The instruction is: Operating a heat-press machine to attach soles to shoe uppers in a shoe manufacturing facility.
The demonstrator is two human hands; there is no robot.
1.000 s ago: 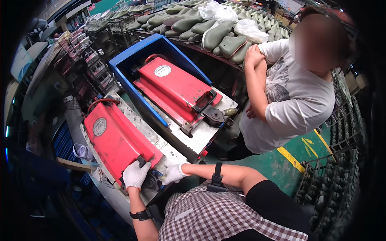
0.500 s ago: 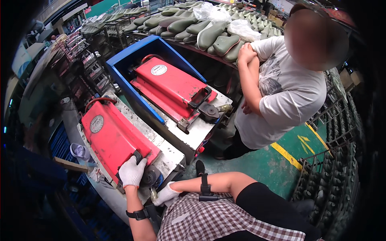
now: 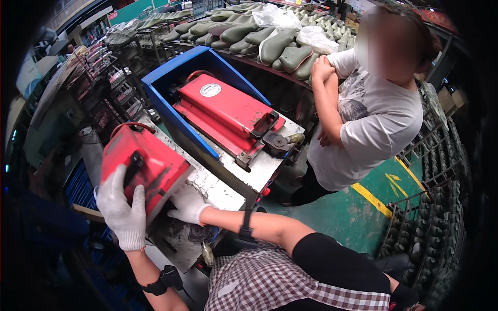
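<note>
A red machine cover (image 3: 148, 171) stands tilted, its front end raised above a worn whitish metal top (image 3: 212, 189). My left hand (image 3: 123, 210), in a white knit glove, holds the cover's raised front end beside its black handle (image 3: 136, 163); the thumb lies on the red face. Its other fingertips are partly hidden. My gloved right hand (image 3: 189, 205) reaches low over the metal top at the raised edge, fingers apart, with nothing visible in it. Just below that hand are a dark round knob (image 3: 198, 232) and a worn pale-yellow lever grip (image 3: 207, 254).
A second red cover (image 3: 223, 106) lies closed on the adjoining machine, inside a blue surround (image 3: 179, 116). Green shoe lasts (image 3: 277, 46) crowd the rack behind. A person (image 3: 371, 111) with folded arms stands at the right. Racks (image 3: 425, 238) line the right side.
The near red cover's front end has risen. My left hand has moved up and left with it. My right hand has left the lever grip and moved up to the metal top.
</note>
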